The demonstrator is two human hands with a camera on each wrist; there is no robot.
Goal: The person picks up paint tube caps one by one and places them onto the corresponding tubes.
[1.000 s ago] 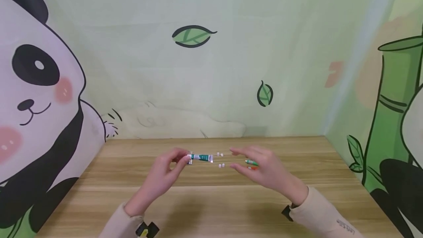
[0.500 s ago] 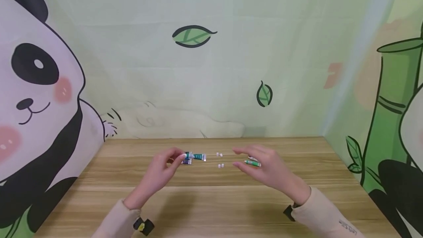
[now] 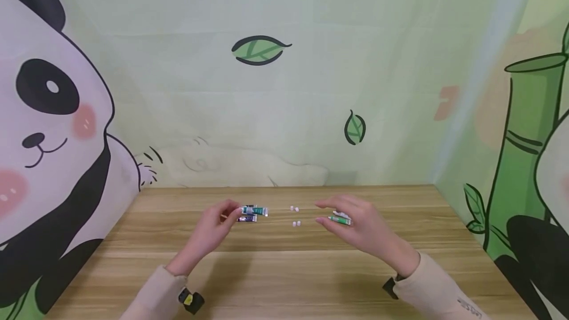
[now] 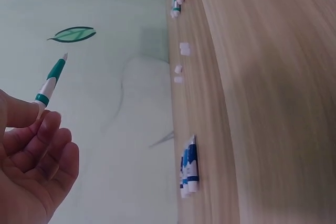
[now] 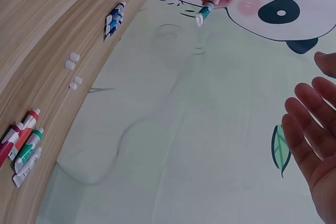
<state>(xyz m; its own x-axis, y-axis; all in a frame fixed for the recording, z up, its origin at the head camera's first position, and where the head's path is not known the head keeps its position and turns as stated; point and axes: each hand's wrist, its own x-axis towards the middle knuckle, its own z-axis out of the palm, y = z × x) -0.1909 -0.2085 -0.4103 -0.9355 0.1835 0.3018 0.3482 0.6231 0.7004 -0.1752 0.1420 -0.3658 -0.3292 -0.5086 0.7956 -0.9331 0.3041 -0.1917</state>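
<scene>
My left hand (image 3: pixel 213 228) pinches a teal-and-white paint tube (image 3: pixel 257 211) between thumb and fingertips, at its white end. The tube is up off the table, its flat crimped end pointing right in the head view; the left wrist view shows the same tube (image 4: pixel 52 77) apart from the table. Below it lie several blue paint tubes (image 4: pixel 189 167) side by side. My right hand (image 3: pixel 359 223) hovers with fingers spread and nothing in them, also seen as an open palm (image 5: pixel 317 140) in the right wrist view. Near it lies a green paint tube (image 3: pixel 340 220), partly behind the hand in the head view.
Between the hands, several small white pieces (image 5: pixel 73 59) lie in two pairs on the wooden table (image 3: pixel 284 280). On the right, an orange-red tube (image 5: pixel 25 129), a dark red tube (image 5: pixel 9 142) and a whitish tube (image 5: pixel 27 167) flank the green one. A printed cloth (image 3: pixel 302 88) hangs behind.
My left hand has moved left with the teal paint tube, which now hangs over the blue tubes. My right hand has shifted only slightly to the right.
</scene>
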